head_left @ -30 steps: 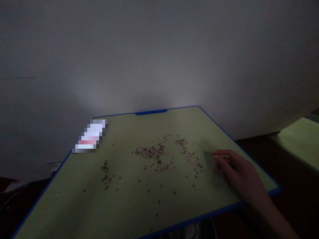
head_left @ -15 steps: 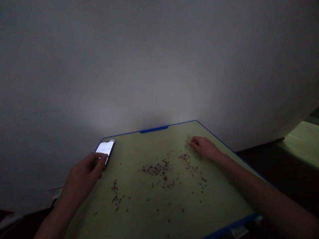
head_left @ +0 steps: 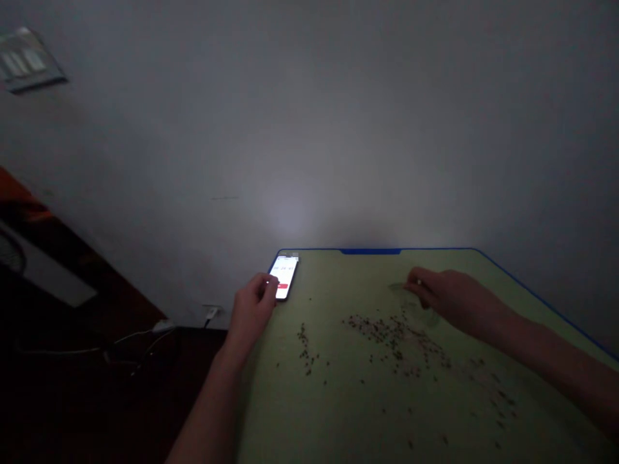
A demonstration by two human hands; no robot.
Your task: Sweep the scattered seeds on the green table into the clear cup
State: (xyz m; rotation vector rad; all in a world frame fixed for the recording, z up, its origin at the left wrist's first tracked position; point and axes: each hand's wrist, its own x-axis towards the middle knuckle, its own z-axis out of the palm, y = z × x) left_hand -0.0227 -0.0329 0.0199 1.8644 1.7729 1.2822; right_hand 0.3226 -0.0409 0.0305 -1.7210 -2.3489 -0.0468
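Observation:
My left hand [head_left: 254,303] is at the lower left of a lit phone [head_left: 286,270]. Its fingers are curled together, with the fingertips over the screen's edge by a red button; whether they hold anything is hidden. The phone lies on the green tabletop at its far left corner. My right hand [head_left: 435,290] is closed in a pinch on thin tweezers [head_left: 397,285], blurred, pointing left above the tabletop. Below it lie dark and pale small beans or seeds [head_left: 387,332] in a loose heap. A smaller group of dark ones [head_left: 304,351] lies to the left.
The green folding table [head_left: 333,277] has a blue rim and stands against a grey wall [head_left: 309,129]. More seeds are scattered near the front and right [head_left: 500,399]. At the lower left are white cables [head_left: 130,335] and a plug [head_left: 211,314] at the wall.
The view has swung left, so the table sits further right. My left hand came in and moved to the phone. My right hand went further over the table, still pinching the tweezers.

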